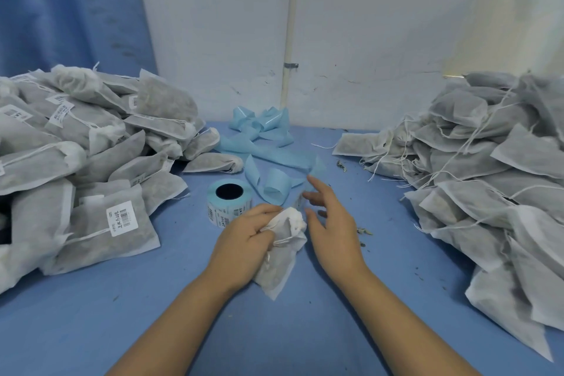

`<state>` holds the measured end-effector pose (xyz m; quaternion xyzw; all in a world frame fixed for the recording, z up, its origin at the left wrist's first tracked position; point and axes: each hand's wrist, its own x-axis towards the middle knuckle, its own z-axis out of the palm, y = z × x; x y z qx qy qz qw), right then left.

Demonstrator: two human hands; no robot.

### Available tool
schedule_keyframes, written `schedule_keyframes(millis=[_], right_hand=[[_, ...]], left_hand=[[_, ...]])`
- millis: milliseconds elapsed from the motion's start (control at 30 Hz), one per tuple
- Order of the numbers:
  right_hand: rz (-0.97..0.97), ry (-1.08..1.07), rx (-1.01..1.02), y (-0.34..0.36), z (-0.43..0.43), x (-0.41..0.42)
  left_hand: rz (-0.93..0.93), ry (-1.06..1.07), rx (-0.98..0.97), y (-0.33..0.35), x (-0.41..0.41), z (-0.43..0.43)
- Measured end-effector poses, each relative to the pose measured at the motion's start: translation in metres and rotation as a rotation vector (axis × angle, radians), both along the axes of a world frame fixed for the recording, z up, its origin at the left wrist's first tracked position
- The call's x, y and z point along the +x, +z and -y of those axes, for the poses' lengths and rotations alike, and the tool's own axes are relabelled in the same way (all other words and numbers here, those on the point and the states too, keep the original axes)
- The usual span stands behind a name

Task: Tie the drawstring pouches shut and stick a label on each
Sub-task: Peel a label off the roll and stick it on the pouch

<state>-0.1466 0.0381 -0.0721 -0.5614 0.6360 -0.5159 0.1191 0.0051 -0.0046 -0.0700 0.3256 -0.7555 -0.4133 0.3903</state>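
Both bare forearms enter from the bottom edge and angle inward toward the pouch [279, 262]. Left hand [244, 241] is on the pouch's left side, knuckles up, fingers curled round its gathered neck, thumb hidden. Left wrist bends slightly right. Right hand [331, 230] is just right of the pouch's neck, back of hand up, fingers [317, 189] spread and loosely extended, pointing up-left past the pouch top, tips blurred. Contact with the pouch: cannot tell. Right wrist straight, in line with the forearm. Hands are close, not touching each other.
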Motion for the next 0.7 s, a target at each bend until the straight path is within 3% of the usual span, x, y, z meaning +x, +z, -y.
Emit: schedule_keyframes(millis=[67, 200, 567, 700], right_hand=[[0.18, 0.093, 0.045, -0.001, 0.0, 0.004], [0.356, 0.159, 0.009, 0.001, 0.0, 0.008], [0.445, 0.014, -0.099, 0.001, 0.005, 0.003], [0.449, -0.177, -0.189, -0.001, 0.005, -0.002]], left_hand=[[-0.058, -0.048, 0.059, 0.001, 0.0, -0.001], [-0.073, -0.072, 0.097, 0.003, 0.0, -0.002], [-0.06, -0.021, 0.099, 0.005, 0.001, -0.004], [-0.091, 0.055, 0.104, 0.004, 0.003, -0.001]])
